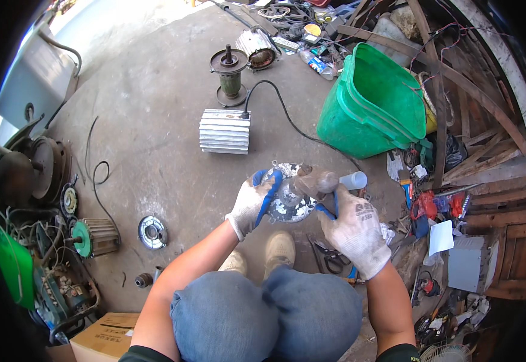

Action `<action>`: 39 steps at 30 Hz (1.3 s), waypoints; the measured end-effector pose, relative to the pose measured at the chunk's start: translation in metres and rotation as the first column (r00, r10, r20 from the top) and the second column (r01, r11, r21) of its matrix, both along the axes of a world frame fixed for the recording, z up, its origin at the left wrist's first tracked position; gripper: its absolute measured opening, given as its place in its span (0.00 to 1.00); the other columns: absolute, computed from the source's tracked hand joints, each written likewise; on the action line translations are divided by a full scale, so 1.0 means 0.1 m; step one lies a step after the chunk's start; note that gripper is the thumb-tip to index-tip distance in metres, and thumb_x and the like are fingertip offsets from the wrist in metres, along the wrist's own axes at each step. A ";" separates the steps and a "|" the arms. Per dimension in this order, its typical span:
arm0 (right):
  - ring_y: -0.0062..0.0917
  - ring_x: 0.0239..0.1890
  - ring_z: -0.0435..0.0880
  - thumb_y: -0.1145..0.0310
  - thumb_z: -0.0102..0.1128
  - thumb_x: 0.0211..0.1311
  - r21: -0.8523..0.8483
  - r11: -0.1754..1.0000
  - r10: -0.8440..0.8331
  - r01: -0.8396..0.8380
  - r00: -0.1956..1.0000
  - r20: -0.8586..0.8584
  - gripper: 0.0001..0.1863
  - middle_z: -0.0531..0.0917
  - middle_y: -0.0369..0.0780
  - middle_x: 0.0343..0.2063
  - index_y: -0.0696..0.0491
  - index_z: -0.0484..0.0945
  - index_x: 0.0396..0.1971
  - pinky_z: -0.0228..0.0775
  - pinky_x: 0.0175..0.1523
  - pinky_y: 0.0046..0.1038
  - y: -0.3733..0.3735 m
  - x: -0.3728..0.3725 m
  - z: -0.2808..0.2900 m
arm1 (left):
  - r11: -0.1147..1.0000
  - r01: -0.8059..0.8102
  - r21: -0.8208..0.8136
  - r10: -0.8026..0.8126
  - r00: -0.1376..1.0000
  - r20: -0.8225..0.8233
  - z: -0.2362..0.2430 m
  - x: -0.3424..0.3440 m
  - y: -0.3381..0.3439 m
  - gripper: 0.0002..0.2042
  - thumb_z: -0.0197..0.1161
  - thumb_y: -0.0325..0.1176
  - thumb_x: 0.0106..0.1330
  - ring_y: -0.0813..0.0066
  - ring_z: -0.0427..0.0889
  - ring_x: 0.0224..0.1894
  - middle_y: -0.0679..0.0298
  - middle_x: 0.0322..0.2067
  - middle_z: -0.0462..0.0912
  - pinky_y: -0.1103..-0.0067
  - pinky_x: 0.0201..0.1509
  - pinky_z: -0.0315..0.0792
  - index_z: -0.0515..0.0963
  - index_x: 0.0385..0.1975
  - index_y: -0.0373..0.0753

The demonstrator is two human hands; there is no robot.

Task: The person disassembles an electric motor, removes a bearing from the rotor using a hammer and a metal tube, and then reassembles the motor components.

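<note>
My left hand (249, 204) in a white and blue work glove grips the left rim of a round metal plate (293, 208) with flaking white paint and a lobed, rusty brown fitting (318, 180) on top. My right hand (353, 226), also gloved, has its fingers curled against the fitting's right side. A translucent plastic cup (356, 179) lies just behind my right hand. Pliers (334, 259) lie on the floor below it. Beyond the plate sit a finned aluminium motor housing (224, 131) with a black cable and an upright green cylindrical part (231, 84) with flanges.
A green bucket (347, 114) stands at right before scrap wood (468, 102) and clutter. Machinery (52, 163) and a green-ended motor (97, 236) are at left, near a round end cover (152, 232). A cardboard box (103, 341) is at lower left. Another motor (257, 48) lies behind.
</note>
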State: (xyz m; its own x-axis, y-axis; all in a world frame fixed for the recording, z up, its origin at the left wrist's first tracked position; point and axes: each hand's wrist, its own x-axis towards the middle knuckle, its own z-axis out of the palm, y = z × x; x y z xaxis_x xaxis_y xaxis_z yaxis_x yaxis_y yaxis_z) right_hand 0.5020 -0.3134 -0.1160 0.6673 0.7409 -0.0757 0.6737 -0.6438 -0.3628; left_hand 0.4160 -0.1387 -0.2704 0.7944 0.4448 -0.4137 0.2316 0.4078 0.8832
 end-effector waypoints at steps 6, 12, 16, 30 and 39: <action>0.43 0.29 0.88 0.76 0.65 0.55 0.387 0.917 0.082 -0.100 0.995 0.062 0.15 0.85 0.49 0.27 0.62 0.77 0.43 0.80 0.35 0.37 -0.07 -0.05 0.43 | 0.995 -0.081 -0.054 0.082 0.997 0.014 -0.14 0.02 0.01 0.25 0.54 0.53 0.76 0.81 0.75 0.32 0.65 0.31 0.81 0.78 0.34 0.73 0.78 0.48 0.31; 0.45 0.30 0.86 0.66 0.63 0.57 -0.149 0.979 0.138 -0.136 0.990 0.001 0.19 0.84 0.50 0.26 0.60 0.72 0.45 0.79 0.35 0.42 0.02 -0.11 -0.42 | 0.991 -0.072 -0.116 0.064 0.996 -0.065 -0.01 -0.01 -0.01 0.22 0.53 0.54 0.76 0.88 0.67 0.26 0.76 0.25 0.72 0.84 0.29 0.65 0.81 0.43 0.38; 0.47 0.32 0.86 0.67 0.64 0.58 -0.012 0.994 0.111 -0.110 0.993 0.029 0.16 0.84 0.51 0.27 0.59 0.72 0.42 0.78 0.37 0.44 0.07 -0.02 -0.14 | 0.988 -0.073 -0.140 0.072 0.997 -0.014 -0.04 -0.02 0.02 0.21 0.56 0.51 0.75 0.87 0.69 0.25 0.74 0.26 0.74 0.84 0.29 0.67 0.80 0.44 0.36; 0.47 0.32 0.86 0.60 0.60 0.61 -0.205 0.978 0.028 -0.030 1.000 -0.013 0.22 0.85 0.51 0.28 0.62 0.74 0.48 0.78 0.40 0.46 0.02 0.07 -0.27 | 0.998 0.049 0.046 -0.050 0.998 0.029 -0.16 0.04 0.03 0.18 0.60 0.38 0.74 0.78 0.81 0.37 0.60 0.39 0.83 0.80 0.41 0.77 0.76 0.54 0.30; 0.47 0.32 0.86 0.74 0.65 0.56 0.366 0.928 0.042 -0.065 0.997 0.072 0.15 0.84 0.53 0.29 0.61 0.75 0.44 0.78 0.38 0.43 -0.02 0.05 0.33 | 0.998 -0.032 -0.061 0.030 0.999 -0.028 0.04 0.02 0.01 0.20 0.61 0.44 0.73 0.84 0.78 0.33 0.63 0.35 0.83 0.82 0.36 0.75 0.77 0.49 0.29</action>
State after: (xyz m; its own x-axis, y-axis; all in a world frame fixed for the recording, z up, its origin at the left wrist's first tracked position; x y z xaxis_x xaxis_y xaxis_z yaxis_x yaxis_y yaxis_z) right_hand 0.5068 -0.3158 -0.0832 0.6205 0.7437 0.2488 0.7321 -0.4355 -0.5238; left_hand 0.4184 -0.1375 -0.2659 0.7688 0.4424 -0.4618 0.2410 0.4684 0.8500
